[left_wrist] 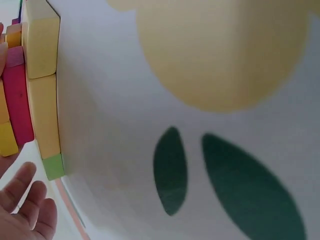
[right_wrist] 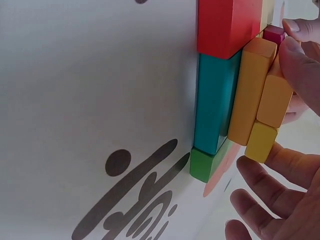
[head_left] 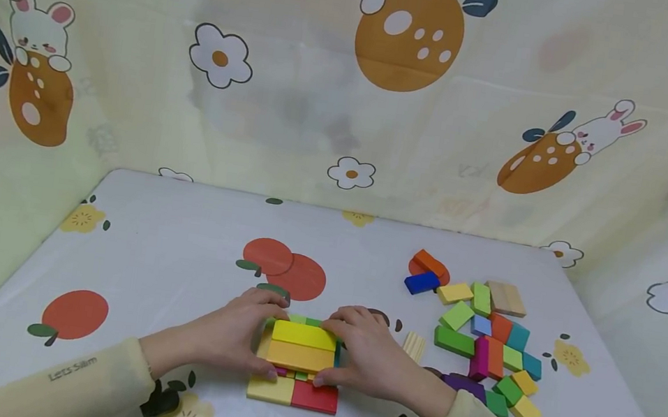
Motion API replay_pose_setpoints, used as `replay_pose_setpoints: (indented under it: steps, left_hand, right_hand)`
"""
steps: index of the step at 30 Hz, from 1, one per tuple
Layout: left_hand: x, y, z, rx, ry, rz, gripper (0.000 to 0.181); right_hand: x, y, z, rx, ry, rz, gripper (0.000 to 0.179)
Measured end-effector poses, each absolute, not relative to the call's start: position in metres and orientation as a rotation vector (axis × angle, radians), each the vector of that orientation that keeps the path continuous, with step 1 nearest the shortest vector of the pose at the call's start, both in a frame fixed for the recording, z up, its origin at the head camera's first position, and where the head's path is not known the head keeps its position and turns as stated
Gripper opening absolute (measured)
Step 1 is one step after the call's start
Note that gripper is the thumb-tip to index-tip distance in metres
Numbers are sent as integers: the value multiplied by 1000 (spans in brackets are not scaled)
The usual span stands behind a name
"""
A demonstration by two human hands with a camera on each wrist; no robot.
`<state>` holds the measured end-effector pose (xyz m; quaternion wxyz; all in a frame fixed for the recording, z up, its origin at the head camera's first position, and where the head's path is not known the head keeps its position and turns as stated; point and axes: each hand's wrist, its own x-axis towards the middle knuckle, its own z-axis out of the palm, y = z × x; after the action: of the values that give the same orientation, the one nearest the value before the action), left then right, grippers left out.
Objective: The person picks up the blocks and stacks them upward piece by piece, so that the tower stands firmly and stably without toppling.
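Note:
In the head view a low structure of coloured wooden blocks stands between both hands. On its top lie a yellow block (head_left: 305, 334) and an orange block (head_left: 300, 357), side by side. My left hand (head_left: 235, 331) pinches this pair at the left end, thumb in front and fingers behind. At the right end my right hand (head_left: 358, 350) grips the same pair likewise. Below in front sit a cream block (head_left: 270, 390) and a red block (head_left: 315, 398). The right wrist view shows a teal block (right_wrist: 212, 102) and a green block (right_wrist: 201, 167) along the lower side. A magenta block (left_wrist: 18, 102) shows on the left.
Loose blocks lie scattered at the right, among them a green block (head_left: 454, 341), a blue block (head_left: 422, 283) and a purple block (head_left: 465, 386). A plain wood block (head_left: 506, 299) lies behind them. A ridged pale piece (head_left: 414, 346) is beside my right hand. A printed curtain (head_left: 282, 124) hangs behind the table.

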<state>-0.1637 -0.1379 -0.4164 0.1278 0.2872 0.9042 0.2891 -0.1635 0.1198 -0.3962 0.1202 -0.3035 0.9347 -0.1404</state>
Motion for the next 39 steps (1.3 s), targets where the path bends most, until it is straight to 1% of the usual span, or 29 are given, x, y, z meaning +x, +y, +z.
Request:
replay_pose_setpoints:
  steps: [4, 10, 17, 24, 27, 32, 35, 39]
  left_hand:
    - [-165, -136, -417, 846, 2632, 820, 64]
    - [-166, -135, -418, 840, 2626, 819, 68]
    - [-165, -133, -417, 841, 2644, 855, 63]
    - [-166, -133, -416, 829, 2648, 857, 64]
    - [-166, -134, -415, 837, 2649, 854, 64]
    - [-167, -137, -413, 833, 2625, 841, 73]
    - [-168, -140, -410, 817, 2600, 846, 75]
    - [-170, -143, -408, 825, 2589, 858, 70]
  right_hand:
    - [-164, 120, -397, -893, 2729, -415, 74]
    - [-164, 121, -397, -899, 2726, -419, 74]
    - [-164, 119, -397, -884, 2719, -425, 74]
    - [-161, 120, -395, -871, 2711, -451, 73]
    - [-160, 121, -396, -873, 2715, -456, 75]
    - [-159, 125, -396, -821, 2732, -443, 84]
    - [-158, 127, -396, -790, 2725, -452, 84]
    - [-159, 129, -396, -796, 2712, -473, 82]
